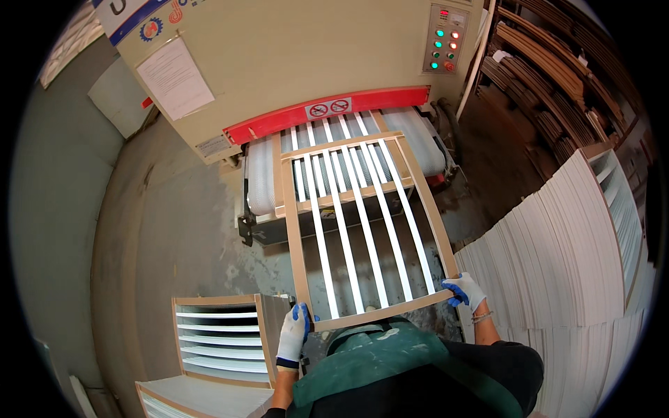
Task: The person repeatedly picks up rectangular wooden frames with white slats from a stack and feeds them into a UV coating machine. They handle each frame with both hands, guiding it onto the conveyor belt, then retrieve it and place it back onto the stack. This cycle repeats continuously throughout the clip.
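A slatted frame with brown edges and white slats stretches away from my body, held by its near corners. My left hand, in a white and blue work glove, is closed on the near left corner. On the near right corner my right hand is closed too, gloved alike. The frame's far end overlaps a second slatted frame, which lies on a grey conveyor belt. That second frame's far part is hidden beneath a red bar; whether the two frames touch I cannot tell.
Behind the belt stands a large beige machine with a lit control panel. A tall stack of frames rises close at my right. More slatted frames are stacked at lower left. Brown strips fill racks at far right.
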The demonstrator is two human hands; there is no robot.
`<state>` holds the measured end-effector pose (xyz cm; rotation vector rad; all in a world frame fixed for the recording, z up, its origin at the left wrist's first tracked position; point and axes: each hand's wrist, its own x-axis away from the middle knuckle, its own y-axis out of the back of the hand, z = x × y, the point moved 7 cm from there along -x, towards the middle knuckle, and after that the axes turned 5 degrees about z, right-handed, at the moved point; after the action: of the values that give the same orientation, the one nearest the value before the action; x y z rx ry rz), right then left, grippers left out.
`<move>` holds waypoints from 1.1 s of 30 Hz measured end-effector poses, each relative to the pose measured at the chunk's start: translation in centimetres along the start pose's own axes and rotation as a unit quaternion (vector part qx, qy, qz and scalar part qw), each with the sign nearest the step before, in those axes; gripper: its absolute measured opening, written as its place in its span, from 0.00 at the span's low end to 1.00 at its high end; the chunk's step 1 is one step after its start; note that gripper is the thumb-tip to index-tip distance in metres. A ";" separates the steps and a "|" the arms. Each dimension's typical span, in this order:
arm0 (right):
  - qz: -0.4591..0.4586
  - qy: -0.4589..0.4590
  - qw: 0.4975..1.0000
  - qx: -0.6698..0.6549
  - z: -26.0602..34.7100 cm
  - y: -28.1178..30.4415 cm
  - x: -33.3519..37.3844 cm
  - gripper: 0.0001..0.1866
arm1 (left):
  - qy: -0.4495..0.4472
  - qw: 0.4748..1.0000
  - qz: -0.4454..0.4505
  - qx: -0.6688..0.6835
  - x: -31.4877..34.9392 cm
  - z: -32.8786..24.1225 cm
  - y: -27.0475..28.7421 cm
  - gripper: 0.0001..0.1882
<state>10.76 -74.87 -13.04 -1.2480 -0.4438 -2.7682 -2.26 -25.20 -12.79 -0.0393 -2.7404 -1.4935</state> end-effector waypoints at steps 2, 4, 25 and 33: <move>-0.003 0.004 1.000 0.008 -0.6 0.1 -0.1 0.26 | 0.052 0.996 0.059 0.035 0.1 0.7 -0.9 0.24; -0.001 0.001 1.000 0.009 -1.3 0.2 -0.4 0.27 | -0.005 1.000 0.031 0.003 0.4 -0.1 -0.8 0.24; -0.007 -0.036 0.999 0.033 -3.8 1.3 -1.1 0.34 | 0.282 0.888 0.055 0.360 0.0 1.2 -3.5 0.21; -0.007 -0.053 0.997 0.051 -3.5 1.5 -1.0 0.34 | 0.261 0.891 0.045 0.368 -0.1 1.6 -4.0 0.21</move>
<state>9.18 -77.40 -15.66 -1.3779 -0.5966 -2.6614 -2.29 -26.05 -16.99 0.2092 -2.5820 -0.2875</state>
